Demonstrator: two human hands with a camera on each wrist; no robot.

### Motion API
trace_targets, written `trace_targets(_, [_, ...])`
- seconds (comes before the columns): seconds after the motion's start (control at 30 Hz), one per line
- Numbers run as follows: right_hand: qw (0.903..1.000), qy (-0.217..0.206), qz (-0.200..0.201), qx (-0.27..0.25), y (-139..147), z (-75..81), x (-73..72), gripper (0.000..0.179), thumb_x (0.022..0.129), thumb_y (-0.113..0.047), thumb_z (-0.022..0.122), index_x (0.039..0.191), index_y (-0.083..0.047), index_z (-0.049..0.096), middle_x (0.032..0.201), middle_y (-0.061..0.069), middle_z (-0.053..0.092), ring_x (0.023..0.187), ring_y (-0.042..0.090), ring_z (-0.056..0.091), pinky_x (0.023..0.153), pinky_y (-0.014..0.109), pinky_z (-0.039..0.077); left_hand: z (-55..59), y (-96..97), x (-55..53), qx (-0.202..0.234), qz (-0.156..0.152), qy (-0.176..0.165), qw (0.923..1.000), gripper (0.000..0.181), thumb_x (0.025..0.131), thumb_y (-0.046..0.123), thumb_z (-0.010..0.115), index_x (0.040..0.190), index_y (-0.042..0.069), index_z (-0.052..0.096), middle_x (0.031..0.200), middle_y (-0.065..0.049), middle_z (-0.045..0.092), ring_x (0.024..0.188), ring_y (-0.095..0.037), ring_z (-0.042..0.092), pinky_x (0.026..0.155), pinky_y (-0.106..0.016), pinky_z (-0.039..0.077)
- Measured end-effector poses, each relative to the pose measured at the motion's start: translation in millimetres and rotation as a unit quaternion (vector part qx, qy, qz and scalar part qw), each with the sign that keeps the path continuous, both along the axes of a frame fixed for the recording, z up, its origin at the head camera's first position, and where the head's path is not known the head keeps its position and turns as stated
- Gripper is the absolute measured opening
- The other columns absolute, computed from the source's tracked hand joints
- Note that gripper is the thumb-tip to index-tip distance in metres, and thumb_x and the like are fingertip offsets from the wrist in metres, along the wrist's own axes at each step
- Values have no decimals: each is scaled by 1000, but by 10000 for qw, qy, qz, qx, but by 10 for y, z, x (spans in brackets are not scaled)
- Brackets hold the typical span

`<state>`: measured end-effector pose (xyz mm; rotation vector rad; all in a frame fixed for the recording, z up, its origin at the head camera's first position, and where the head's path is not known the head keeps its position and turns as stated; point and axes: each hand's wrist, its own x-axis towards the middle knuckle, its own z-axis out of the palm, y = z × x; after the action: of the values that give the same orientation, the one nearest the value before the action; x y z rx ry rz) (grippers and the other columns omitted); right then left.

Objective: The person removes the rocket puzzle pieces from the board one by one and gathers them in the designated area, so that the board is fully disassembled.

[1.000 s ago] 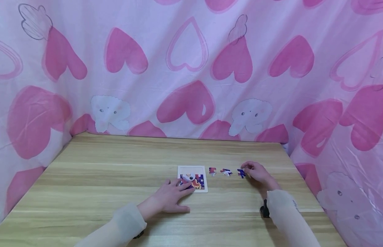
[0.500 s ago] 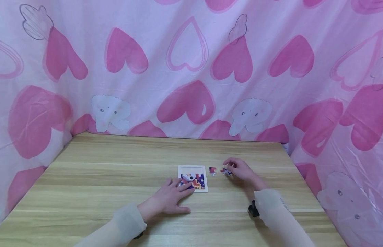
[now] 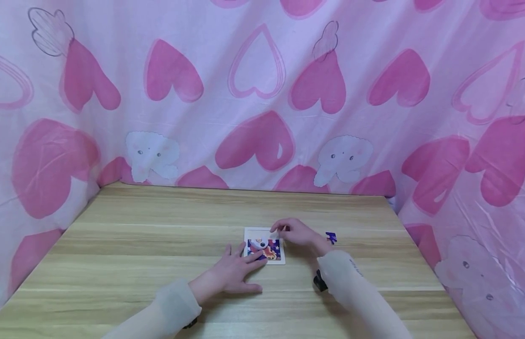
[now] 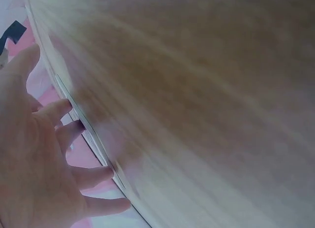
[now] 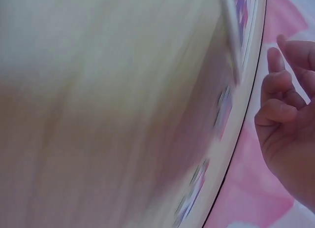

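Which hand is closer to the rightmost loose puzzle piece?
The right hand: it is just left of the puzzle piece. The left hand is farther left, on the framed puzzle.

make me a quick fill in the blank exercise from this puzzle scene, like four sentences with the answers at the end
1. The hand at the lower-left corner of the puzzle board is the person's ____ hand.
2. In the right wrist view, ____ loose pieces lie on the table.
3. In the head view, a purple piece lies to the ____ of the board.
4. The curtain is printed with large pink ____.

Missing words: left; two; right; hearts
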<state>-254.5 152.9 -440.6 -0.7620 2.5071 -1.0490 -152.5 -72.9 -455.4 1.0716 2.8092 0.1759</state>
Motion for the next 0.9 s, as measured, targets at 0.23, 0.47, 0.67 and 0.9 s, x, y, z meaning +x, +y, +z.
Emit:
trace_targets(0.23, [9986,-291,360,247,-291,-33,-20,22,86,-6,50,99,-16,64,99,-6,57,87,13,49,79,35,39,3,3,-4,-37,-2,-1,10000,70,77,69,38,136,31,34,141,6,27,122,-45,22,88,-66,19])
trace_targets(0.47, [9972,-445,334,499,-394,-56,-26,22,85,-5,51,97,-17,66,98,-7,57,88,12,49,82,34,38,-6,-3,-2,4,-35,51,10000,70,78,68,38,136,30,35,141,5,27,122,-45,22,86,-67,20])
trace_targets(0.67, [9968,-483,251,592,-406,-66,-32,23,86,-6,50,96,-18,66,101,-7,57,91,12,48,85,36,37,-16,-14,15,5,18,-84,10000,72,77,70,36,137,31,31,142,6,24,124,-43,17,86,-68,17])
trace_targets(0.9, [9965,-497,233,633,-433,-51,-22,22,85,-5,50,95,-16,66,101,-4,58,93,14,49,88,39,36,-7,-16,27,-85,24,-83,9999,72,77,71,34,138,31,29,142,6,22,125,-42,15,85,-69,18])
